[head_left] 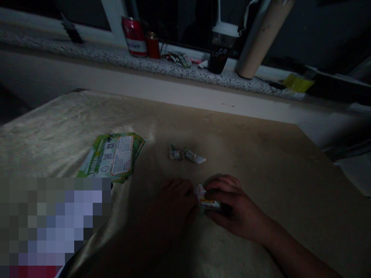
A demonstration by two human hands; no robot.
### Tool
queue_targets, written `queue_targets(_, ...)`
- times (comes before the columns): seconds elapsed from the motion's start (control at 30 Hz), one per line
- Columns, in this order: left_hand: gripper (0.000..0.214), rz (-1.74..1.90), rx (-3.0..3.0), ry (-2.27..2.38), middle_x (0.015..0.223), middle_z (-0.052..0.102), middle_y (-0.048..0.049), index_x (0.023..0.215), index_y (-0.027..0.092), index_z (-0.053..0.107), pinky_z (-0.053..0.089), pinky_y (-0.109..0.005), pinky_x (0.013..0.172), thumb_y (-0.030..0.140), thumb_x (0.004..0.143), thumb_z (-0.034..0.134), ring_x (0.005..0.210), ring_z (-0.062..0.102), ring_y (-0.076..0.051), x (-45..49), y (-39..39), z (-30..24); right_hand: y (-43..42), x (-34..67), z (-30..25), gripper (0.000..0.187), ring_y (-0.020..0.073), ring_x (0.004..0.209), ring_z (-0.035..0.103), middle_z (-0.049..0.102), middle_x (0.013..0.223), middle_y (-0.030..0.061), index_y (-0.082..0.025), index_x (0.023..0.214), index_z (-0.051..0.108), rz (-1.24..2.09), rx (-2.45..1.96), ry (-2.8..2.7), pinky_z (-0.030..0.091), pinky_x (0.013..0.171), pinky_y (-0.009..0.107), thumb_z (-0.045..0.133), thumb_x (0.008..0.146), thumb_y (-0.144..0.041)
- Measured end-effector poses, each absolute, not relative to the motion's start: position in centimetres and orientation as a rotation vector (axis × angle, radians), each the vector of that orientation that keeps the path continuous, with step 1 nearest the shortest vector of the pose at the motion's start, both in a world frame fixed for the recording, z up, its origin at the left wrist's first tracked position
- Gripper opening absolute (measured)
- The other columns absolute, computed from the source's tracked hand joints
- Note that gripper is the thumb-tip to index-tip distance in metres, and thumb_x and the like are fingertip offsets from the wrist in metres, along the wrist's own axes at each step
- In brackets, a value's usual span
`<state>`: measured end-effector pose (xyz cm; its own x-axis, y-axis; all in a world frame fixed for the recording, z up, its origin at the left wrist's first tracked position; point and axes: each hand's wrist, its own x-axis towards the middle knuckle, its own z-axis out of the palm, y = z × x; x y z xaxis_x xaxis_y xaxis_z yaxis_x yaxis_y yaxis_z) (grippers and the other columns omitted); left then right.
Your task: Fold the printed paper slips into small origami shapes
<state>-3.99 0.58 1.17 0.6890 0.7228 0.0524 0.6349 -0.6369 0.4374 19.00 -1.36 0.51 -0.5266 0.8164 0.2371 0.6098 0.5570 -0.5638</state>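
Note:
A small folded piece of printed paper (pixel 209 203), white and green with red and yellow print, sits between my two hands just above or on the table. My right hand (pixel 232 200) grips it from the right, thumb below and fingers above. From the left, my left hand (pixel 179 197) meets the paper's edge with curled fingers; it lies in deep shadow. Beyond them, two folded paper pieces, a left one (pixel 176 153) and a right one (pixel 195 156), rest on the table. To the left lies a stack of green printed leaflets (pixel 116 154).
The table (pixel 275 154) has a brownish cover and ends at a wall. On the speckled sill (pixel 101 56) stand a red can (pixel 134 37), an orange-red container (pixel 152 45), a black cup (pixel 219 54) with a white lid and a cardboard tube (pixel 261 42).

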Motion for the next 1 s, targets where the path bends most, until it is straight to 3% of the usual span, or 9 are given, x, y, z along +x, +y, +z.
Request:
queue_targets(0.3, 0.015, 0.310, 2.485, 1.128, 0.096, 0.067, -0.0068, 0.097, 0.017, 0.070, 0.050, -0.048, 0.091, 0.013, 0.099, 0.055, 0.091, 0.062, -0.026, -3.9, 0.7, 0.8, -1.3, 18.9, 0.4, 0.015, 0.0259, 0.117, 0.063, 0.072, 0.114, 0.0043, -0.025, 0.098, 0.071, 0.590, -1.153, -2.286, 0.044, 0.105, 0.047, 0.068, 0.092, -0.012)
queue_targets(0.43, 0.010, 0.335, 2.461, 1.256, 0.106, 0.064, -0.0104, 0.096, 0.016, 0.070, 0.050, -0.052, 0.093, 0.017, 0.096, 0.060, 0.102, 0.060, -0.031, -3.9, 0.7, 0.6, -1.4, 18.6, 0.1, 0.010, 0.0273, 0.121, 0.062, 0.070, 0.119, 0.0059, -0.023, 0.094, 0.070, 0.557, -1.226, -2.243, 0.043, 0.106, 0.048, 0.068, 0.092, -0.013)
queue_targets(0.67, 0.014, 0.309, 2.398, 1.386, 0.143, 0.057, -0.0189, 0.087, 0.016, 0.073, 0.040, -0.062, 0.110, 0.023, 0.095, 0.064, 0.136, 0.049, -0.039, -4.0, 0.9, 0.7, -1.8, 18.3, -0.1, 0.009, 0.0301, 0.125, 0.060, 0.068, 0.127, 0.0080, -0.023, 0.088, 0.070, 0.530, -1.370, -2.185, 0.042, 0.106, 0.052, 0.070, 0.089, -0.014)
queue_targets(1.0, 0.016, 0.313, 2.367, 1.516, 0.150, 0.055, -0.0189, 0.079, 0.018, 0.075, 0.041, -0.069, 0.106, 0.029, 0.090, 0.071, 0.134, 0.052, -0.043, -3.9, 0.6, 0.9, -1.9, 17.8, -0.2, 0.012, 0.0330, 0.126, 0.059, 0.068, 0.130, 0.0082, -0.023, 0.078, 0.067, 0.469, -1.480, -2.130, 0.042, 0.104, 0.054, 0.071, 0.086, -0.016)
